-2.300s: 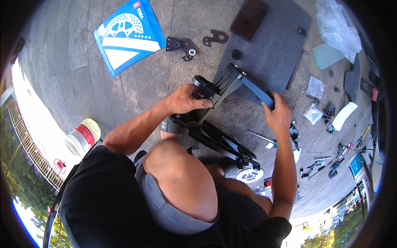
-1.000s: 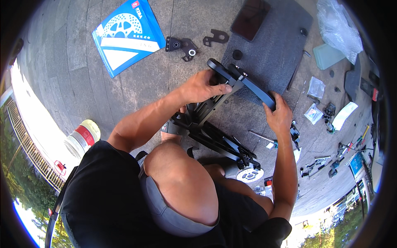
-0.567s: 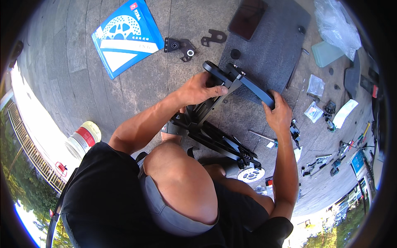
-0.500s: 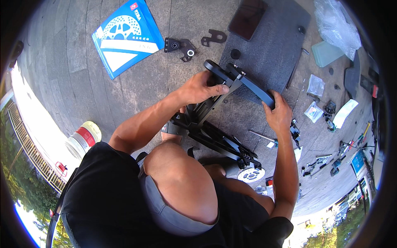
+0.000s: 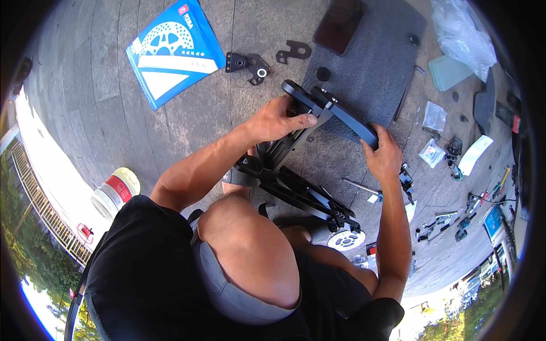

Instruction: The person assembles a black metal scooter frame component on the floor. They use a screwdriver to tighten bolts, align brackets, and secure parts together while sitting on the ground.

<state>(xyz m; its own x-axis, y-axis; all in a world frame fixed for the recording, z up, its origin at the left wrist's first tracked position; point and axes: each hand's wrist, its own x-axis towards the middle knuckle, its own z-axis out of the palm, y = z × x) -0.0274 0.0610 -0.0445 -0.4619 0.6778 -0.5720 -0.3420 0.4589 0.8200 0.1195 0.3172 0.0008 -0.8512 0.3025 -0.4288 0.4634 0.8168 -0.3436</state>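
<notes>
A black metal frame (image 5: 277, 159) with long slotted bars stands upright between my legs. My left hand (image 5: 280, 120) is closed around its upper part, thumb lying along the bar and the other fingers partly hidden. From a bolted joint at the top, a flat black arm (image 5: 350, 120) slants to the right. The far end of that arm is in my right hand (image 5: 384, 152), pinched between thumb and fingers. A shorter rounded black arm (image 5: 298, 95) juts from the same joint to the left. Lower down, a silver perforated brake disc (image 5: 346, 240) sits at the frame's end.
Ahead lie a blue printed packet (image 5: 176, 54), dark bracket plates (image 5: 250, 67) and a grey mat (image 5: 378, 74) bearing a phone (image 5: 340, 25). Plastic bags (image 5: 463, 37), small parts and several tools (image 5: 446, 221) are spread on the right. A white bucket (image 5: 116, 190) stands left.
Almost nothing differs. Both hands keep their hold on the frame and its arm, with only a very slight shift.
</notes>
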